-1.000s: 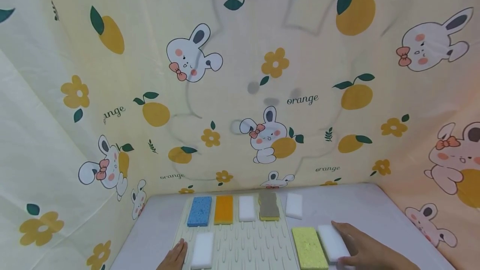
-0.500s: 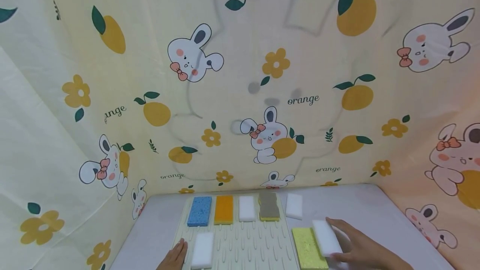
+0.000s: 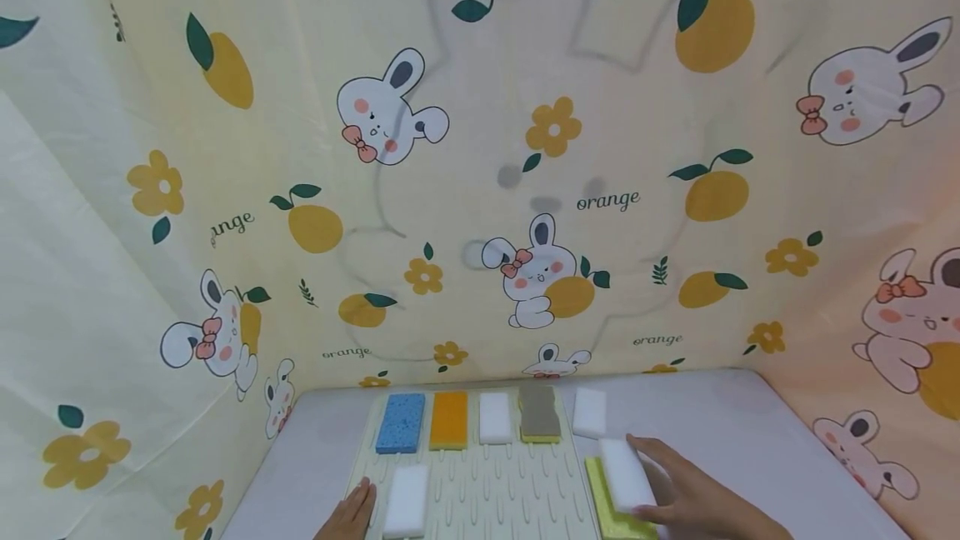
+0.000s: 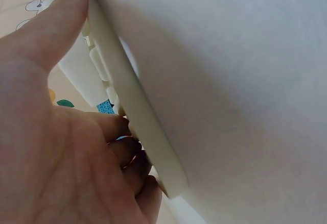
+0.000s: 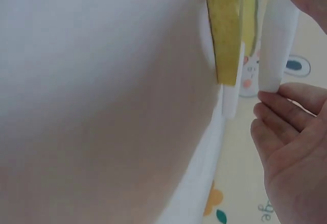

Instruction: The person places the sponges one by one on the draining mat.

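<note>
Between the thumb and fingertips of my right hand (image 3: 693,486) is a white sponge (image 3: 624,475), pinched by its ends. The right wrist view shows that white sponge (image 5: 278,40) raised above the table, apart from a yellow sponge (image 5: 225,35). From the head, it overlaps much of the yellow sponge (image 3: 628,528), which lies at the right edge of a cream ribbed mat (image 3: 495,494). My left hand (image 3: 349,512) rests at the mat's left edge, fingers extended. In the left wrist view its fingertips (image 4: 148,183) touch the mat's rim (image 4: 138,101).
Along the mat's back row lie a blue sponge (image 3: 401,423), an orange sponge (image 3: 448,421), a white sponge (image 3: 495,418) and a grey-topped sponge (image 3: 539,415). Another white block (image 3: 406,501) lies front left, and one more (image 3: 590,412) right of the mat. A patterned curtain (image 3: 480,148) encloses the table.
My right hand has lifted the white sponge from beside the yellow sponge and carried it left over it. My left hand stays in place.
</note>
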A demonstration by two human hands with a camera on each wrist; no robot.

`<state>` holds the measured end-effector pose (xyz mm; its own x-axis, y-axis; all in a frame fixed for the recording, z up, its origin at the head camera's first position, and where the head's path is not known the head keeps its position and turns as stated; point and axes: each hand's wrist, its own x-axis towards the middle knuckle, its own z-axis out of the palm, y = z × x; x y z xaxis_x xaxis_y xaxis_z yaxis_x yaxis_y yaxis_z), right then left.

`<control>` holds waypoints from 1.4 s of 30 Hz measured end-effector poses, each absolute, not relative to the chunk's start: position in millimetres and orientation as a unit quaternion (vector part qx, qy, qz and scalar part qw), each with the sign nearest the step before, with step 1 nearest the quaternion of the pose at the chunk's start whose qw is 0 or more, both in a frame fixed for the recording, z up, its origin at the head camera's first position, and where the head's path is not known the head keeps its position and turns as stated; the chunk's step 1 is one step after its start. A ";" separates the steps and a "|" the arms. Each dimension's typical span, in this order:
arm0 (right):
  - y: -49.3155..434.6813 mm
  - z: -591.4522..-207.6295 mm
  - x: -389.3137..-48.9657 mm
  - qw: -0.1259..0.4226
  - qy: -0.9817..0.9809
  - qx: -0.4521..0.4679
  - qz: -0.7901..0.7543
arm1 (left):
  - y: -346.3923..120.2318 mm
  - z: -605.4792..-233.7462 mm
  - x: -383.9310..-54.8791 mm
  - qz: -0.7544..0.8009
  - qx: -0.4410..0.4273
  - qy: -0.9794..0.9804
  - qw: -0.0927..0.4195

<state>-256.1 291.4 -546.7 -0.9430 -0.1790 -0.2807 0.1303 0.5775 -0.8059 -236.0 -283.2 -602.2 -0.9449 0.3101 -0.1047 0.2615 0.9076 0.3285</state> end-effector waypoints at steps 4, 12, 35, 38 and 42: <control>282.2 -548.5 -255.7 0.166 0.873 -0.013 -0.458 | -282.8 -601.7 -234.8 0.159 0.148 0.973 0.073; 259.3 -547.0 -257.9 0.143 0.890 -0.069 -0.428 | -282.4 -601.7 -234.4 0.157 0.147 0.974 0.073; 201.9 -550.5 -255.4 0.021 0.904 -0.217 -0.369 | -281.3 -603.1 -233.9 0.156 0.147 0.975 0.063; 195.2 -550.6 -254.3 0.012 0.902 -0.232 -0.364 | -280.4 -604.2 -233.9 0.159 0.141 0.975 0.066; 184.9 -550.4 -255.5 0.011 0.897 -0.243 -0.370 | -281.4 -603.8 -234.9 0.159 0.142 0.975 0.067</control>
<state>-255.5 184.9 -550.4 -0.8815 -0.4440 0.1606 -0.4279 0.6077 -0.6690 -234.9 -281.4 -603.8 -0.9504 0.2988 -0.0861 0.2559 0.9088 0.3295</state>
